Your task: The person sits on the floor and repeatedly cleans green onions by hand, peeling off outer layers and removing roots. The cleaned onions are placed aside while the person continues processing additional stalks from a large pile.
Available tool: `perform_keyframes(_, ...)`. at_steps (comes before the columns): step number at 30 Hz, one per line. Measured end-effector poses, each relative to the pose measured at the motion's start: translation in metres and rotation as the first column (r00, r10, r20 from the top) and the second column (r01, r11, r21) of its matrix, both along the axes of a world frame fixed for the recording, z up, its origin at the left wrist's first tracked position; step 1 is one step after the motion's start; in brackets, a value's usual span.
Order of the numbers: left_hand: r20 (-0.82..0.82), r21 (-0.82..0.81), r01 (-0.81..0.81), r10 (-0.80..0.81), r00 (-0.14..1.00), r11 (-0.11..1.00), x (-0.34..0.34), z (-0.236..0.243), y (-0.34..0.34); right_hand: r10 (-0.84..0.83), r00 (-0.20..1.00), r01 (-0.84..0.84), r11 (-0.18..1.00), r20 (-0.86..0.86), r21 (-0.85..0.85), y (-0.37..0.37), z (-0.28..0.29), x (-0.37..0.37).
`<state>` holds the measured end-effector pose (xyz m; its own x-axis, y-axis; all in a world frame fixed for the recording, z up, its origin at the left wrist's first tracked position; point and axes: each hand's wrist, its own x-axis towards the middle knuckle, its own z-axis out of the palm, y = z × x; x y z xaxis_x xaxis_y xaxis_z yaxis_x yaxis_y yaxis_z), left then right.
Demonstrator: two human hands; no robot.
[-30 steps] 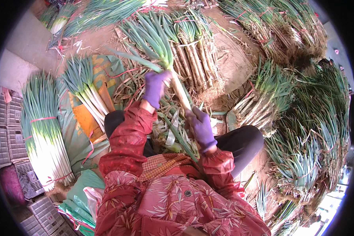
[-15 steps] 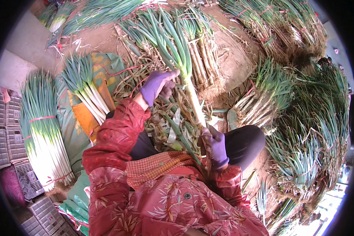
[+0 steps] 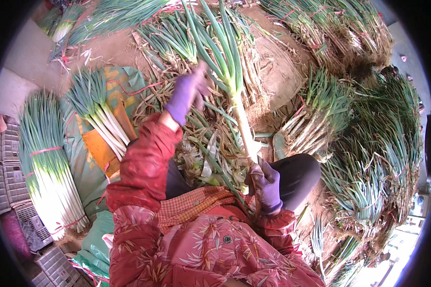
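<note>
Leek (image 3: pixel 240 111) slants over peelings (image 3: pixel 228 154), clamped in the right hand (image 3: pixel 266 185); left hand (image 3: pixel 187 94) too blurred to tell; tied bundle (image 3: pixel 52 167) leftward.

A single long onion stalk (image 3: pixel 243 122) slants from a worker's right hand (image 3: pixel 266 186) near the right knee (image 3: pixel 300 174) toward the far side of the floor (image 3: pixel 115 50), the left hand (image 3: pixel 189 93) just to its left. Trimmings (image 3: pixel 215 148) lie between the legs, a standing bundle (image 3: pixel 252 71) behind them. At left, a small bunch (image 3: pixel 98 107) rests on a sheet (image 3: pixel 84 165), with a larger tied bundle (image 3: pixel 52 177) farther left and crates (image 3: pixel 5 174) beyond it. At right, a short bundle (image 3: pixel 316 112) sits between the trimmings and a broad pile (image 3: pixel 383 148); more bundles (image 3: pixel 330 33) lie behind both.
</note>
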<state>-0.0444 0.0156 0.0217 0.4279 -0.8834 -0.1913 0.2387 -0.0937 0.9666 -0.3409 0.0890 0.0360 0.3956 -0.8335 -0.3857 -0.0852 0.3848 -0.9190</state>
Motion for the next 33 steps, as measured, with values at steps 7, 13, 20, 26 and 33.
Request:
perform_keyframes(7, -0.045, -0.307, -0.346, 0.350, 0.936, 0.887, 0.036, -0.034, -0.028, 0.022, 0.998, -0.022, 1.000, -0.058, 0.006, 0.003, 0.003, 0.002)
perform_keyframes(13, -0.210, -0.018, -0.343, 0.332, 0.919, 0.939, 0.105, -0.062, -0.010, 0.065, 0.996, -0.066, 0.998, 0.063, 0.014, -0.007, -0.015, -0.008)
perform_keyframes(20, -0.397, -0.217, 0.095, -0.177, 0.900, 0.971, -0.008, -0.041, -0.014, 0.230, 0.970, -0.244, 0.903, -0.082, -0.355, -0.033, -0.046, 0.010)
perform_keyframes(26, -0.173, -0.057, 0.038, -0.047, 0.984, 0.998, -0.011, -0.013, -0.001, -0.123, 0.839, -0.425, 0.463, -0.531, -0.778, -0.085, 0.015, 0.108)
perform_keyframes(33, -0.136, -0.114, -0.024, 0.009, 0.991, 0.993, 0.008, -0.020, 0.003, 0.170, 0.823, -0.567, 0.201, -0.542, -0.799, -0.069, 0.011, 0.098)
